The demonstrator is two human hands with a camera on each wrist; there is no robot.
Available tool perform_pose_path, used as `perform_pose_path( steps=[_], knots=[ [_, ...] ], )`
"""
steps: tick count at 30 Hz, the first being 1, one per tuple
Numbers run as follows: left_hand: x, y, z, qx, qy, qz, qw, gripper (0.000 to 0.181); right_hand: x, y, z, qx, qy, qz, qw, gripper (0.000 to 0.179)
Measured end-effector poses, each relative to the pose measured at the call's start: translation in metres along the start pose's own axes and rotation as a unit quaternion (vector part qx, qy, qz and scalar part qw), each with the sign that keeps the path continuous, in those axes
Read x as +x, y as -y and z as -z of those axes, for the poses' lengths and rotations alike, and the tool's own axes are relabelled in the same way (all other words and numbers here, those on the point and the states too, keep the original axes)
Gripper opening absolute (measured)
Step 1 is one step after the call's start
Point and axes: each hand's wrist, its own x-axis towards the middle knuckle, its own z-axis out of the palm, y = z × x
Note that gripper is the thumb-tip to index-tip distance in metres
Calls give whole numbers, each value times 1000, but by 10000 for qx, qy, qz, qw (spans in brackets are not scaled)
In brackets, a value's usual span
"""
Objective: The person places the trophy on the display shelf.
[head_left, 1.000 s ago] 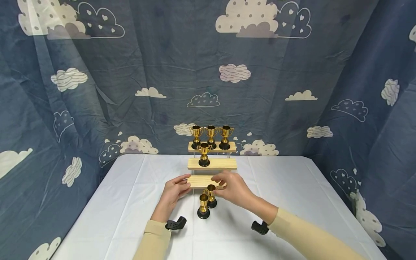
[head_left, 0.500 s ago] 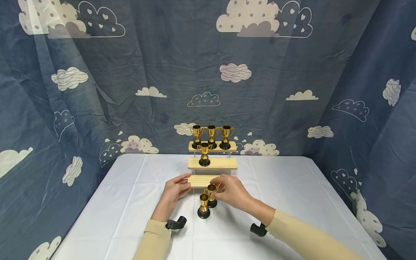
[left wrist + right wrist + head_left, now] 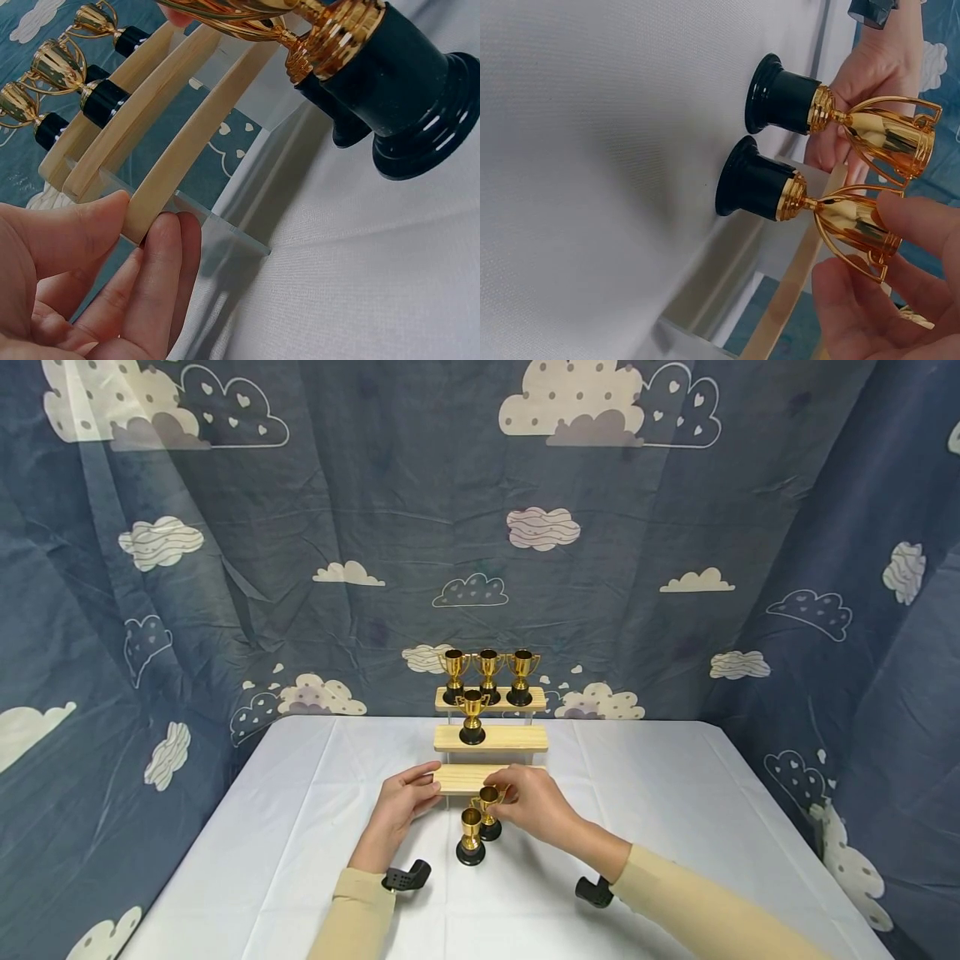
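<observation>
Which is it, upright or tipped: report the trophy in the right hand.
Upright: the right hand holds the trophy, and the head view shows its cup mouth up, black base down.

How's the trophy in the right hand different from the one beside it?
The right hand pinches the held trophy; no hand touches the other trophy. The held trophy is nearer the shelves than the other trophy. Both are gold and black.

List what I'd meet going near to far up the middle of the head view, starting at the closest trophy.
Front gold trophy → second gold trophy → bottom wooden shelf → middle wooden shelf → top wooden shelf → cloud-print cloth backdrop.
</observation>
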Motion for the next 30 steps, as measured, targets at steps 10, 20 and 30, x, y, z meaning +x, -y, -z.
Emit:
perform_pose_path(
  steps=[10,20,30],
  knots=[
    [-1,-1,0,36,-6,22,10000,46,-1,3,2,-33,-42,-6,10000,28],
    [-2,-3,-2,79,-61,50,9999,45,-6,5,10,-70,-115,-165,9998,28],
    [-3,-2,-2,129,-90,60,9999,44,-9,6,17,-55,-139,-245,9996,29]
  ],
)
